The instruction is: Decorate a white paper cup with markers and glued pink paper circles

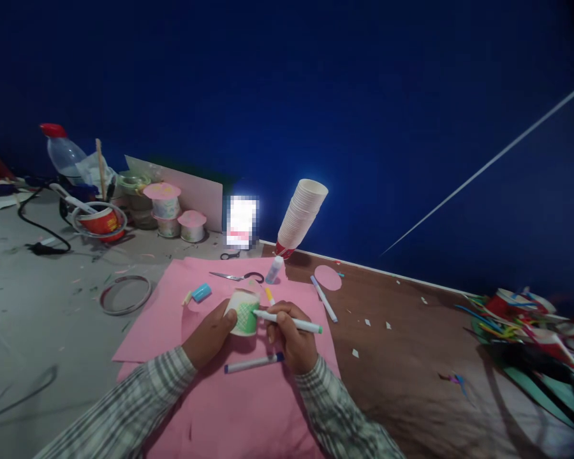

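Both my hands are busy over the pink sheet (229,408) on the counter (411,357): my left hand (209,336) has its fingers closed around a paper cup (243,312), and my right hand (293,338) has its fingers pinched on a green marker (287,322). I judge the cup light, thin-walled and easy to crush, so a loose wrap around its side suits it best. It lies tilted, its long axis running away from me with the mouth pointing up and off, while the marker lies across, tip left, touching the cup's green-hatched side.
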`<state>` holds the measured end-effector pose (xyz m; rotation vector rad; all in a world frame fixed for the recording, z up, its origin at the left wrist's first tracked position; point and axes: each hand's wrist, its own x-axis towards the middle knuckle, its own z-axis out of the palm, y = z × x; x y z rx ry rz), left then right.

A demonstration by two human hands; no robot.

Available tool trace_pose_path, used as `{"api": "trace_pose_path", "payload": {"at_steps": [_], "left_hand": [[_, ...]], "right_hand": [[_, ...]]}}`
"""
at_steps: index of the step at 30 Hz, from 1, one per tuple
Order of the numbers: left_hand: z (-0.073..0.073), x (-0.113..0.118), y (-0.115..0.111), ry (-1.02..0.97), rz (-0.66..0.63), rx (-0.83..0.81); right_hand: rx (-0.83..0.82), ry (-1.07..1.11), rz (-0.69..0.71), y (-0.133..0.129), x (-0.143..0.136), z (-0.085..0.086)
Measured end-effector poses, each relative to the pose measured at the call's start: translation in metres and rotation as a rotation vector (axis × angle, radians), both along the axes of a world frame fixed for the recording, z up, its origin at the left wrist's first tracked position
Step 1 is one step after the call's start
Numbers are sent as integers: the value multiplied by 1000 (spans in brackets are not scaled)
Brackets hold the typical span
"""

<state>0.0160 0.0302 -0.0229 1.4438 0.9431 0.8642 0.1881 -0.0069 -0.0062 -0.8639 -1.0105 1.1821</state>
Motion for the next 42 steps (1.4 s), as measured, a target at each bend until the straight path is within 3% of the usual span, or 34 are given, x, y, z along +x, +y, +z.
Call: {"api": "trace_pose_path", "payload": {"at_steps": [4, 11, 15, 24, 27, 31, 42], "left_hand": [[2, 0, 0, 24, 18, 68], [-3, 0, 0, -5, 37, 64], [0, 0, 0, -24, 30, 48], [0, 1, 0, -31, 37, 36], [0, 1, 0, -16, 41, 31], [1, 1, 0, -22, 43, 27], [0, 0, 0, 7, 57, 47]], "right_hand": [[6, -21, 18, 0, 0, 1], [18, -66, 23, -2, 0, 2], [21, -120, 100, -4, 1, 4], [42, -176, 114, -3, 2, 5], [31, -139, 75, -3, 3, 5], [28, -161, 133, -2, 4, 6], [-5, -125, 131, -3, 4, 8]]}}
